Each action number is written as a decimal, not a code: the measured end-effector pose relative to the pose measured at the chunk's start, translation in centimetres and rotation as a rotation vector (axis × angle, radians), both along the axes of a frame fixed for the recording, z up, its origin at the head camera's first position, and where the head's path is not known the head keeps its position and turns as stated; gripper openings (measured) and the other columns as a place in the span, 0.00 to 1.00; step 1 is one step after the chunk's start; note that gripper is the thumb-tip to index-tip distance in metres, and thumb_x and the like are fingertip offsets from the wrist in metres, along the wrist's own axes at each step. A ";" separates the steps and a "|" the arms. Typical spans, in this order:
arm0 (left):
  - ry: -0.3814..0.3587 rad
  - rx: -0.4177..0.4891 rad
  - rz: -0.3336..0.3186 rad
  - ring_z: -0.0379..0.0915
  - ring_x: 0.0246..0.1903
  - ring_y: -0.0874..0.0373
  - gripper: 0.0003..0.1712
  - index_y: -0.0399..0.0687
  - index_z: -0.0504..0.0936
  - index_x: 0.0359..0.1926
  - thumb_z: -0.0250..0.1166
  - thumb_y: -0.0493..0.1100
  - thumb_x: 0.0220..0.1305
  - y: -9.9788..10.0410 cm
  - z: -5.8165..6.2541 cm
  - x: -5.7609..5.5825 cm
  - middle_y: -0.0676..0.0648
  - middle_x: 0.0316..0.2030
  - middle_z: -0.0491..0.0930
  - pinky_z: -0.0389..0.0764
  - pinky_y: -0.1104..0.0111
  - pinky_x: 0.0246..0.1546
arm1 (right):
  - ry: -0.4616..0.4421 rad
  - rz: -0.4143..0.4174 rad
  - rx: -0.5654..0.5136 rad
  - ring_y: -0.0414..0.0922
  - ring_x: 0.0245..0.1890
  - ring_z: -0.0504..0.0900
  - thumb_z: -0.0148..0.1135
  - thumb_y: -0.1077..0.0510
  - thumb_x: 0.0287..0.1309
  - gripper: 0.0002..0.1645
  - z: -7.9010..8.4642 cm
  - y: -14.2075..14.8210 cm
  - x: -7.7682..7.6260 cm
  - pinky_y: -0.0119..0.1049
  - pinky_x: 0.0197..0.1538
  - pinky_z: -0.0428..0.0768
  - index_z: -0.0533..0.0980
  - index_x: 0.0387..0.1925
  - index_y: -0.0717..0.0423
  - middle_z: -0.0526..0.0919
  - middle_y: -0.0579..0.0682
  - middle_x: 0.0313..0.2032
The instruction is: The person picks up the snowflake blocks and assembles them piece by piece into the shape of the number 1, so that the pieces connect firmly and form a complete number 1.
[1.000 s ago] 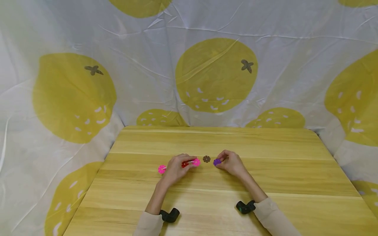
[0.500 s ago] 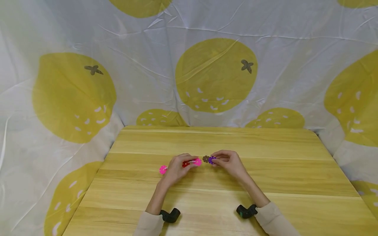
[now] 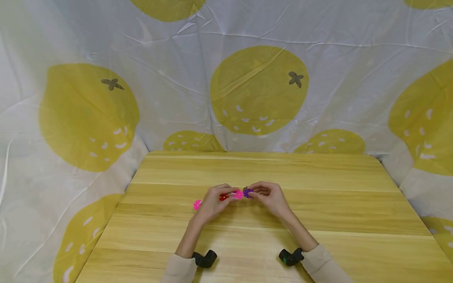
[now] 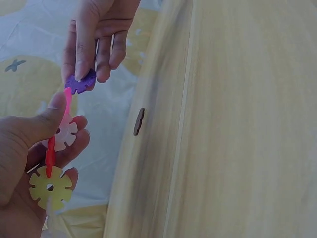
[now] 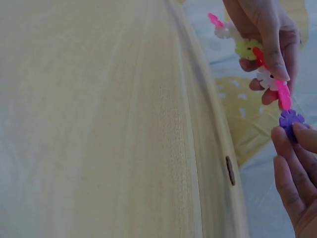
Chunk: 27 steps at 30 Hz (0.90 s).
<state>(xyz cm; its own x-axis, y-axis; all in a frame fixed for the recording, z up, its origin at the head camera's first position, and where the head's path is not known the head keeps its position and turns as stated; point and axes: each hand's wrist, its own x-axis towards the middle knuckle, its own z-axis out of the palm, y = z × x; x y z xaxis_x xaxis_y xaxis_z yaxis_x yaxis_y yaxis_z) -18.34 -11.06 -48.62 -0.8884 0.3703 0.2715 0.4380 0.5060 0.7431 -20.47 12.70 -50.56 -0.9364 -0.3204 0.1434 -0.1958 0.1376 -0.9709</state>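
Note:
My left hand (image 3: 214, 200) holds a chain of notched plastic snowflake discs, pinching it near its right end. That end is a pink disc (image 5: 284, 94); behind it come a white disc (image 5: 266, 79), a red disc (image 4: 50, 156) and a yellow disc (image 4: 51, 187). Another pink disc (image 3: 197, 204) ends the chain at the left. Between thumb and fingers, my right hand (image 3: 274, 197) pinches a purple snowflake disc (image 5: 291, 119). Its edge meets the pink disc's edge; whether their slots interlock I cannot tell.
A brown snowflake disc (image 4: 139, 121) lies flat on the wooden table (image 3: 318, 212), partly covered by the purple disc in the head view. A lemon-print cloth (image 3: 170, 98) hangs behind the table. Each wrist wears a black camera (image 3: 291, 256).
My right hand has moved left with the purple disc, passing over the brown disc up to the chain's pink end. My left hand has shifted slightly right with the chain.

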 end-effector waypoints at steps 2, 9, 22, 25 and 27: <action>-0.005 0.006 -0.001 0.83 0.41 0.56 0.15 0.41 0.89 0.53 0.70 0.34 0.66 0.0 0.0 0.0 0.46 0.42 0.89 0.84 0.73 0.42 | 0.004 0.000 -0.013 0.55 0.37 0.92 0.70 0.63 0.64 0.10 0.0 0.0 0.0 0.49 0.44 0.88 0.85 0.45 0.64 0.90 0.64 0.41; -0.011 0.018 0.000 0.83 0.41 0.58 0.15 0.41 0.89 0.53 0.71 0.34 0.66 0.0 -0.1 -0.1 0.47 0.42 0.88 0.83 0.73 0.41 | -0.005 0.004 -0.029 0.51 0.37 0.92 0.70 0.63 0.64 0.09 0.3 -0.2 0.3 0.53 0.46 0.87 0.86 0.45 0.62 0.91 0.63 0.41; -0.062 0.089 -0.033 0.77 0.37 0.61 0.14 0.43 0.90 0.51 0.72 0.36 0.65 -0.3 0.4 -0.1 0.48 0.41 0.88 0.80 0.74 0.37 | 0.008 0.046 -0.102 0.48 0.38 0.93 0.71 0.62 0.63 0.11 0.7 -0.4 0.7 0.56 0.47 0.86 0.87 0.45 0.63 0.90 0.64 0.43; -0.075 0.105 -0.038 0.76 0.36 0.61 0.15 0.44 0.90 0.52 0.72 0.37 0.65 -0.3 0.4 -0.1 0.48 0.41 0.88 0.80 0.74 0.35 | 0.015 0.042 -0.101 0.47 0.38 0.93 0.71 0.62 0.63 0.12 0.7 -0.4 0.7 0.55 0.47 0.87 0.87 0.47 0.63 0.90 0.64 0.43; -0.085 0.111 -0.035 0.76 0.36 0.61 0.15 0.44 0.90 0.53 0.71 0.37 0.66 -0.4 0.5 -0.1 0.48 0.41 0.88 0.79 0.74 0.34 | 0.025 0.045 -0.091 0.47 0.39 0.92 0.70 0.62 0.64 0.13 0.6 -0.4 0.7 0.53 0.47 0.87 0.86 0.49 0.62 0.90 0.64 0.44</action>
<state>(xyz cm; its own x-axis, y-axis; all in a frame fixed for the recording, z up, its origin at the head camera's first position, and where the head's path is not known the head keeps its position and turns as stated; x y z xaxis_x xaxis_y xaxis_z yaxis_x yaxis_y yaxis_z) -18.47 -11.45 -48.16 -0.8970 0.3733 0.2367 0.3869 0.4043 0.8288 -19.73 12.33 -49.92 -0.9170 -0.3465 0.1974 -0.2244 0.0391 -0.9737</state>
